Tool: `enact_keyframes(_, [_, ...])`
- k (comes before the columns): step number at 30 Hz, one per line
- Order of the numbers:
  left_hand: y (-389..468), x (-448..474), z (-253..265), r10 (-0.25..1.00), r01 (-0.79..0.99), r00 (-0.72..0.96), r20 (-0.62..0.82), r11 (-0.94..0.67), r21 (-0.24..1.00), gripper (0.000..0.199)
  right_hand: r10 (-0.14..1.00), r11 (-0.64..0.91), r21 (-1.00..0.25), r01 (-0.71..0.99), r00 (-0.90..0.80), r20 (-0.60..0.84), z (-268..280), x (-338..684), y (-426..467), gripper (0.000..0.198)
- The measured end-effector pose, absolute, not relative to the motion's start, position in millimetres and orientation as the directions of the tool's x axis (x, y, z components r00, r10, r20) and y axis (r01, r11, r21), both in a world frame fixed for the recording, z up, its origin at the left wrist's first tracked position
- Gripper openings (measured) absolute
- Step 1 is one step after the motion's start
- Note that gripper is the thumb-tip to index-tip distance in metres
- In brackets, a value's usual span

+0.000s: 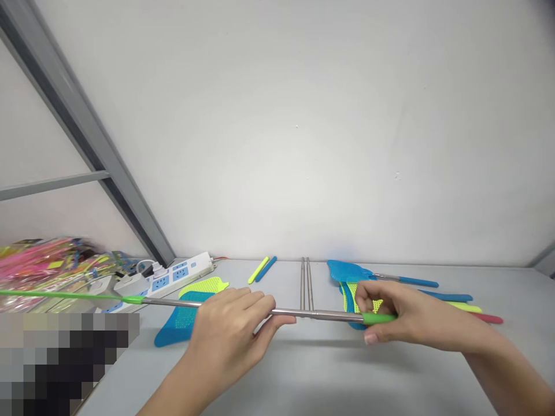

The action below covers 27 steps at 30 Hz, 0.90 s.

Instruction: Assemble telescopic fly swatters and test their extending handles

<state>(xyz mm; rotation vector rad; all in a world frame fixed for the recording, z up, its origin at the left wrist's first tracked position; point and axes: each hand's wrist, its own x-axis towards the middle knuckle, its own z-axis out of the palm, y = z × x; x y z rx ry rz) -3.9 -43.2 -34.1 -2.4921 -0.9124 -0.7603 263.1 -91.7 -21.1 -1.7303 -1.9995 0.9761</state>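
A fly swatter (329,315) with a thin metal shaft stretches level across the view, raised over the table. My left hand (234,323) is wrapped round the middle of its shaft. At the right end my right hand (399,315) grips the green handle between thumb and fingers. The green head end runs out past the left edge, seen edge-on. Behind the shaft two loose metal rods (305,280) lie side by side. A blue swatter head (177,323) and a yellow-green swatter head (206,285) lie behind my left hand, partly covered.
Assembled swatters, including a blue one (351,270), lie in a pile at the right. A yellow handle (259,270) and a blue handle (266,269) rest near the wall. A white power strip (182,271) and bagged colourful items (47,268) are at the left.
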Motion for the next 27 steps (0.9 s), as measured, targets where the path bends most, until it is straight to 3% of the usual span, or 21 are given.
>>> enact_keyframes(8, [-44.4, -4.8, -32.6, 0.469, 0.69, 0.626, 0.624, -0.706, -0.162, 0.03, 0.923, -0.103, -0.862, 0.497, -0.275, -0.268, -25.4, 260.3, -90.1, 0.028])
enact_keyframes(19, [-49.3, 3.2, -34.6, 0.46, 0.672, 0.615, 0.64, -0.731, -0.119, 0.034, 0.794, -0.096, -0.849, 0.519, -0.475, -0.38, -14.9, 263.1, -92.7, 0.035])
enact_keyframes(23, [-50.5, 5.3, -35.6, 0.482, 0.678, 0.615, 0.624, -0.727, -0.107, 0.032, 0.798, -0.066, -0.779, 0.623, -0.436, -0.416, -11.9, 265.2, -92.8, 0.032])
enact_keyframes(27, [-51.0, 6.8, -34.5, 0.543, 0.691, 0.623, 0.563, -0.719, -0.071, 0.035, 0.9, -0.016, -0.697, 0.717, -0.293, -0.323, -14.6, 265.9, -93.7, 0.03])
